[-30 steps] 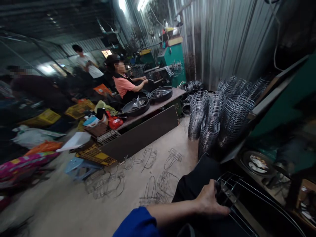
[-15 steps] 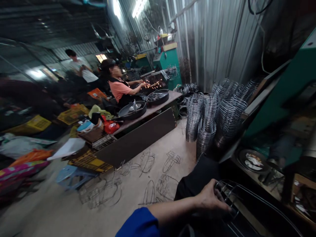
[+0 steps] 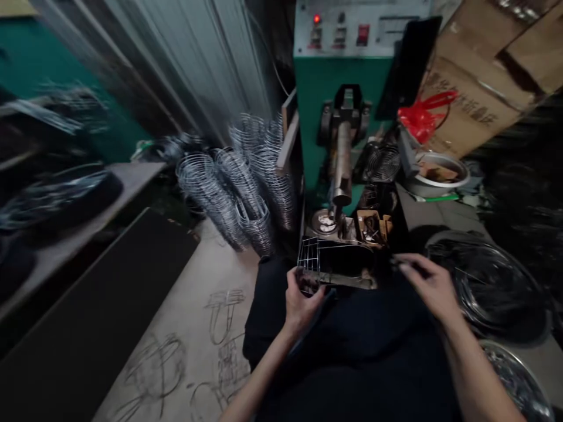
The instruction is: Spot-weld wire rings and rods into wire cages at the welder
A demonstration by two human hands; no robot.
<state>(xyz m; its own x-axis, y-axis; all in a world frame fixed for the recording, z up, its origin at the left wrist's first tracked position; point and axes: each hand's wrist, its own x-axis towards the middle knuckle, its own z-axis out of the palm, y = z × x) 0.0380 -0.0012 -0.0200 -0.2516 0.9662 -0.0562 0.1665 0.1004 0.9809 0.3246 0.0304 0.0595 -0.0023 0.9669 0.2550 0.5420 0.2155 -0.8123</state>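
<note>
My left hand (image 3: 301, 302) grips the near left end of a wire frame (image 3: 310, 255), a small grid with a long wire loop reaching right. The frame lies over my lap, just below the welding machine's thick metal arm (image 3: 343, 167). My right hand (image 3: 428, 284) is off the frame's right end, its thumb and fingers pinched together. Whatever sits between those fingertips is dark and blurred, so I cannot make it out. Behind the frame are a small round dish (image 3: 324, 221) with white bits and a cardboard box (image 3: 372, 228) of small parts.
Stacks of wire rings (image 3: 211, 190) stand left of the green machine (image 3: 310, 117). Wire frames (image 3: 224, 310) lie on the floor. To the right are a black tray (image 3: 497, 287) of wire pieces, a metal bowl (image 3: 461, 179) and a red plastic bag (image 3: 420, 120). A dark board (image 3: 101, 316) stands at left.
The view has swung right, from the co-workers and sparks to the machine in front of me. My right hand has come into view. My left hand still grips the wire frame.
</note>
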